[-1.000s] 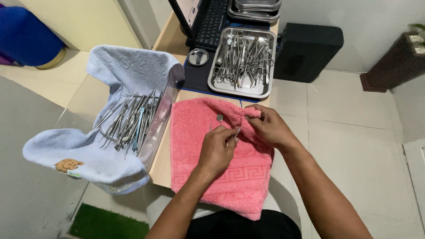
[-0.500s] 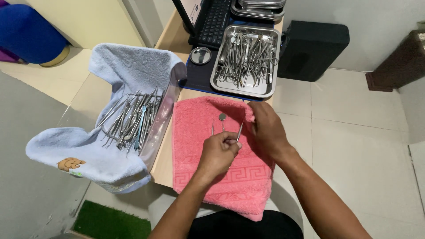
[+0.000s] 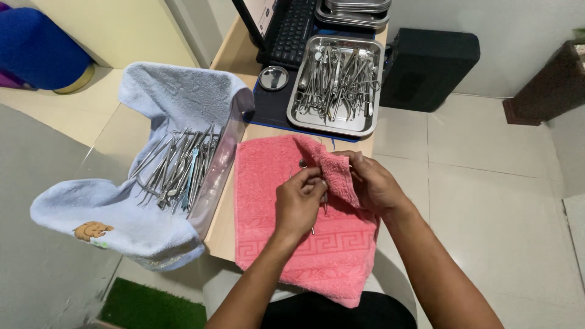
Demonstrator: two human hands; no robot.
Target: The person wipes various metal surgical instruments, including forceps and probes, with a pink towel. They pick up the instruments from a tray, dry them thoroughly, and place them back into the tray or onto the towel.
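Since the frame half a second back, we see the right hand [image 3: 373, 186] has lifted the upper right corner of the pink towel [image 3: 274, 183] and folded it over toward the middle, where earlier the towel lay flat and the instrument showed bare between both hands. Now we find the left hand [image 3: 298, 204] closed around a thin metal instrument [image 3: 303, 164], fingers curled, its small round mirror end poking out just above the knuckles and a bit of the handle showing below the palm. The right hand pinches the folded flap of towel between thumb and fingers, pressed right against the left hand, so the middle of the instrument is wrapped and hidden.

The towel drapes over the front edge of the wooden desk [image 3: 234, 45] and down toward our lap. To the left sits a clear tub lined with a light blue towel [image 3: 164, 100], a heap of metal instruments [image 3: 177, 170] lying in it. Behind the pink towel, a steel tray [image 3: 359, 128] holds a tangle of forceps and pliers, with a small round steel dish [image 3: 273, 77] beside it and a black keyboard [image 3: 292, 30] further back.
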